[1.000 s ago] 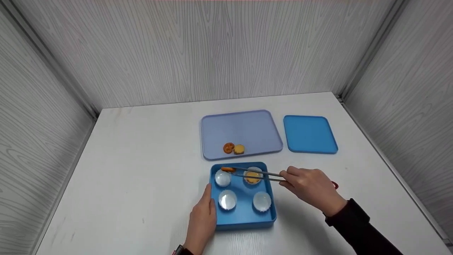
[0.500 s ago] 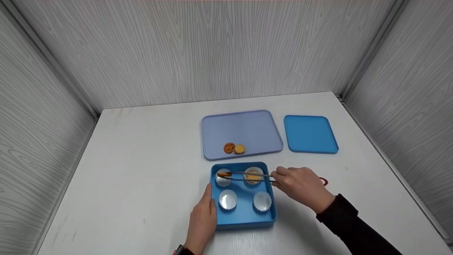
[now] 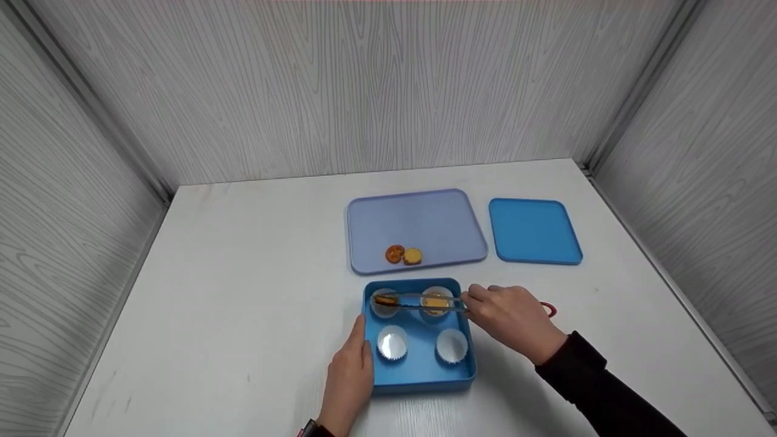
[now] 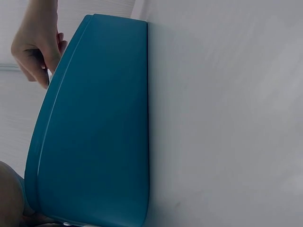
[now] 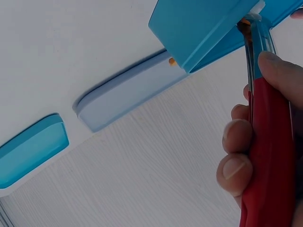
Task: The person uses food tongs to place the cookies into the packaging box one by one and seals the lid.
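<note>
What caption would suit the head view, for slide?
Right hand holds tongs at a white cup; left hand touches blue box.

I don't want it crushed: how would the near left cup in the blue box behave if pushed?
The cup would probably flex, given its fluted rim. Looking empty, it's likely light. The bare box floor alongside may let it slide.

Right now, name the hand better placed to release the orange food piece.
Likely the right hand: its red-handled metal tongs hold that piece; the left hand touches the blue rectangular box.
</note>
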`<state>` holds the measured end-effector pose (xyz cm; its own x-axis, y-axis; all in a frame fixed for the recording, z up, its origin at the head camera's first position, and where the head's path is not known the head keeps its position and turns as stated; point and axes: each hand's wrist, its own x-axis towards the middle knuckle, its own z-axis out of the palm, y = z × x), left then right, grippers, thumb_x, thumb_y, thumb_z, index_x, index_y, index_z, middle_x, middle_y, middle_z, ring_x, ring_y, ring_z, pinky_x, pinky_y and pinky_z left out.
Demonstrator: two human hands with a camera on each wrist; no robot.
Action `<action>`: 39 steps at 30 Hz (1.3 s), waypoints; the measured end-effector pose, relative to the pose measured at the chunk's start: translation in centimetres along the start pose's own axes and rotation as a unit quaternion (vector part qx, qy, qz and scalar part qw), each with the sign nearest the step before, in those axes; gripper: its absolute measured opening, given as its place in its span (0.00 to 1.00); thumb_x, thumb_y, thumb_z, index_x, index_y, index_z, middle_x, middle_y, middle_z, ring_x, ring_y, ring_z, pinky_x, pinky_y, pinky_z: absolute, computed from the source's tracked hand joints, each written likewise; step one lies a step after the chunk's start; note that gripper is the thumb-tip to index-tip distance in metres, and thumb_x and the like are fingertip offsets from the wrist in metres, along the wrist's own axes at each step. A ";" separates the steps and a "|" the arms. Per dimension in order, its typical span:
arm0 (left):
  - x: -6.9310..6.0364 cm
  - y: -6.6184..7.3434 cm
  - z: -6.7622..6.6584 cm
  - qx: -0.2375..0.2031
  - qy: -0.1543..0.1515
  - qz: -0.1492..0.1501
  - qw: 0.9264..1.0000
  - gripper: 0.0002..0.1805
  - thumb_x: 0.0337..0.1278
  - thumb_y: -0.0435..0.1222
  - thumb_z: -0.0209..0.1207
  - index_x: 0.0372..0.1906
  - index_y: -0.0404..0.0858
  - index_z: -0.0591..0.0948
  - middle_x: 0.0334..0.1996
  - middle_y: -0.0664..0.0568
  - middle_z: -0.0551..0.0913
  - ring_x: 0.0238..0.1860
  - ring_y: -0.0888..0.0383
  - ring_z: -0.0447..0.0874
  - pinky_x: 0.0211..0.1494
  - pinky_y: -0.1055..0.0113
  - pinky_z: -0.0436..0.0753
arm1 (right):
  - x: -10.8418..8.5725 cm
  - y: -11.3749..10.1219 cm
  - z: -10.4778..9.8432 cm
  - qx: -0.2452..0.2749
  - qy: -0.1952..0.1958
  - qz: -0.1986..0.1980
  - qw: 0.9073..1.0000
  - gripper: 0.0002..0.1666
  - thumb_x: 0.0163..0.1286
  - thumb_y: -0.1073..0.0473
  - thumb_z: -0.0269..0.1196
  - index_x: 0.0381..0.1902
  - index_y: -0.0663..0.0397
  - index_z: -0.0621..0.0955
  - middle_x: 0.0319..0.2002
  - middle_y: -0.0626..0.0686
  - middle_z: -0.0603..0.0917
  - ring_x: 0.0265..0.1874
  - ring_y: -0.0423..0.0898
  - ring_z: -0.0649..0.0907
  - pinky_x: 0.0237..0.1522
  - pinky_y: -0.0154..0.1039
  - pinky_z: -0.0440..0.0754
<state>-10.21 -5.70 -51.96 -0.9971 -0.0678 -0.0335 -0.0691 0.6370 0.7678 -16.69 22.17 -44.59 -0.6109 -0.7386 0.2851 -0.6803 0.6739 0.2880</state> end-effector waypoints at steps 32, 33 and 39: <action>0.1 -0.3 0.2 -0.003 0.004 0.006 1.000 0.28 0.77 0.31 0.50 0.76 0.30 0.64 0.72 0.38 0.71 0.71 0.43 0.72 0.70 0.47 0.75 | -1.1 1.6 -1.5 0.057 0.015 0.025 0.998 0.19 0.56 0.52 0.79 0.41 0.53 0.86 0.27 0.48 0.78 0.19 0.41 0.79 0.18 0.32 0.79; 0.0 -0.3 0.2 -0.003 0.005 0.006 1.000 0.28 0.77 0.31 0.50 0.76 0.30 0.64 0.72 0.38 0.71 0.71 0.43 0.72 0.70 0.47 0.75 | -1.2 1.7 -1.5 0.058 0.020 0.024 0.998 0.20 0.56 0.52 0.79 0.41 0.54 0.86 0.27 0.48 0.77 0.18 0.41 0.79 0.18 0.32 0.79; -0.1 -0.3 0.2 -0.009 0.004 0.005 1.000 0.28 0.77 0.32 0.49 0.76 0.30 0.64 0.73 0.38 0.70 0.72 0.44 0.70 0.71 0.47 0.74 | -1.3 2.6 -1.6 0.077 0.048 0.041 0.995 0.19 0.56 0.53 0.79 0.42 0.54 0.86 0.25 0.47 0.76 0.17 0.39 0.76 0.17 0.31 0.75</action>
<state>-10.14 -5.75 -52.28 -0.9976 -0.0670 -0.0200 -0.0575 0.6235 0.7797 -17.03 24.91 -42.77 -0.6306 -0.6707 0.3905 -0.6883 0.7158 0.1178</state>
